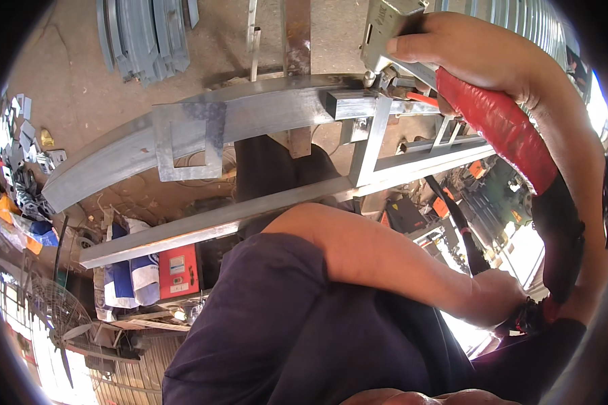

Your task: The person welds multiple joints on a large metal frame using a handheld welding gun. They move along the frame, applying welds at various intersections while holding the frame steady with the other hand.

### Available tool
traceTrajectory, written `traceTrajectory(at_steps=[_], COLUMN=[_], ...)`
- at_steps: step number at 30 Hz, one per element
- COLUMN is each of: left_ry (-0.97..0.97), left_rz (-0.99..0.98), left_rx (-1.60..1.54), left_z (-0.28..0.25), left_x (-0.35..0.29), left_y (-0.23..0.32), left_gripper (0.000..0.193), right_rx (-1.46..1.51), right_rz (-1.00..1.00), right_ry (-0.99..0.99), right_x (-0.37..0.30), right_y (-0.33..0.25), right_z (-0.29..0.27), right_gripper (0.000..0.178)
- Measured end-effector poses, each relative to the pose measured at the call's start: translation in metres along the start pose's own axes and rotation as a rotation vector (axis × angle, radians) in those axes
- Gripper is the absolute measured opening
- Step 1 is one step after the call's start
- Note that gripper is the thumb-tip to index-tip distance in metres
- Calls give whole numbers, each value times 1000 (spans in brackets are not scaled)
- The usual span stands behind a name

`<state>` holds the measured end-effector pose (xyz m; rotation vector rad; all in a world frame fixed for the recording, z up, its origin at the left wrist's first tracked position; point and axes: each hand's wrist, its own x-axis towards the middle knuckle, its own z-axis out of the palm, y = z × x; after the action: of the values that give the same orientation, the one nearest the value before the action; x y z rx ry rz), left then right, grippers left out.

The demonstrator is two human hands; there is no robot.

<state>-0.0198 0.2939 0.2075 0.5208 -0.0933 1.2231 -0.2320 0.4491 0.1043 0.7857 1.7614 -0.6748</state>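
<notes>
Near the top right my right hand (439,44) is closed, its thumb pressed on a grey, slotted metal piece (384,32). Below that hand runs a tool with a red-wrapped body (496,125) and a black rear part (559,233); whether the grey piece belongs to it I cannot tell. My left arm crosses to the right, and my left hand (496,297) is closed beside the tool's black end, its fingers mostly hidden. Under the right hand stands a welded frame of square steel tubes (368,145), with a long tube (216,226) reaching left.
A broad steel channel (263,108) curves across the view, with a flat plate (189,177) with a square cut-out resting against it. Metal sections (142,40) lie on the floor at the upper left. A red box (178,271) and a fan (64,314) stand lower left.
</notes>
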Motion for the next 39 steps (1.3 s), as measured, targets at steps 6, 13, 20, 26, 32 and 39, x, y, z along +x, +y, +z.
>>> traceTrajectory(at_steps=[6,13,20,26,32,39], left_ry=[-27,-38,-106,-33,-66,-24], left_rz=[83,26,-114,24,-125,109], left_rx=[-342,-452,102,114,-240,309], left_z=[21,25,4,22,29,32], left_x=[11,8,-13,3,5,10], left_y=[-26,-20,30,4,-6,-4], left_gripper=[35,31,35,26,28,31], right_rx=[-24,-93,-174,-24,129,109], right_rz=[-3,-59,-60,16,124,128], right_ry=[-7,-2,-18,-44,-51,-44], right_x=[1,3,-2,-3,-18,-22], right_y=[-2,-3,-8,-12,-20,-19], right_z=[1,2,3,2,5,4], right_gripper=[58,59,58,56,57,57])
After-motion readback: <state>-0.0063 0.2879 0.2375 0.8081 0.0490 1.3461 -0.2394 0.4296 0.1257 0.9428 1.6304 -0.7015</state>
